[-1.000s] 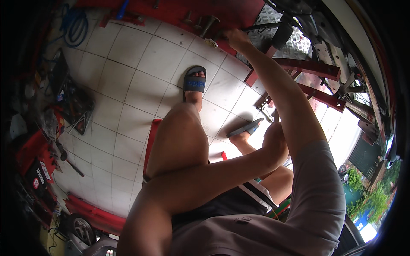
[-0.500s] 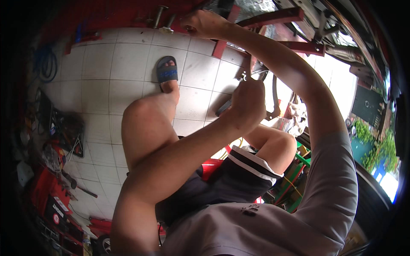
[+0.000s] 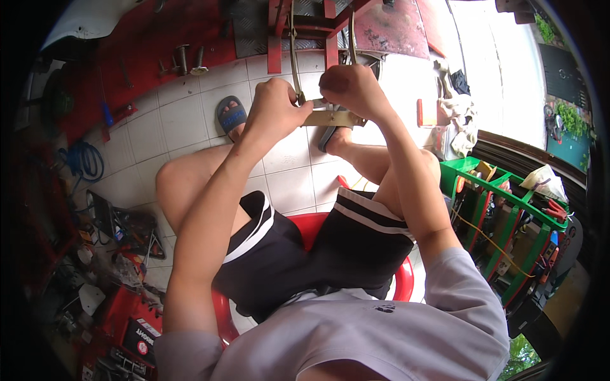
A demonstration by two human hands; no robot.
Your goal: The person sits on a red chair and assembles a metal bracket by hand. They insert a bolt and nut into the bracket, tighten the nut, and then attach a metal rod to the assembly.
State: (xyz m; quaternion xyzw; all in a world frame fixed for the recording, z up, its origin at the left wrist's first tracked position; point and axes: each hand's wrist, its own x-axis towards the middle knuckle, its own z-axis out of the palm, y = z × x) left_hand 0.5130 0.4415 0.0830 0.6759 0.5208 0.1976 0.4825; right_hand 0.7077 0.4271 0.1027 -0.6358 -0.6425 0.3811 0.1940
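A brownish metal bracket (image 3: pixel 330 119), with two long arms joined by a crosspiece, extends from the red metal stand (image 3: pixel 309 25) toward me. My left hand (image 3: pixel 277 109) is closed at its left arm, thumb and forefinger pinched beside the corner of the crosspiece. Opposite it, near the right arm, my right hand (image 3: pixel 354 92) has its fingers curled inward. What those right fingers hold, if anything, is hidden behind the hand. Both hands are close together, above the floor and between my knees.
On the red platform (image 3: pixel 219 47) at the far left stand several bolts (image 3: pixel 183 58). A green tool rack (image 3: pixel 489 184) full of tools is at my right. Rags (image 3: pixel 460 114) lie beyond it. Coiled blue hose (image 3: pixel 82 162) is on the left. I sit on a red stool (image 3: pixel 403 279).
My view has shifted. My right hand has come back from the far platform to the bracket. My left hand has moved left, from the bracket's right side to its left arm.
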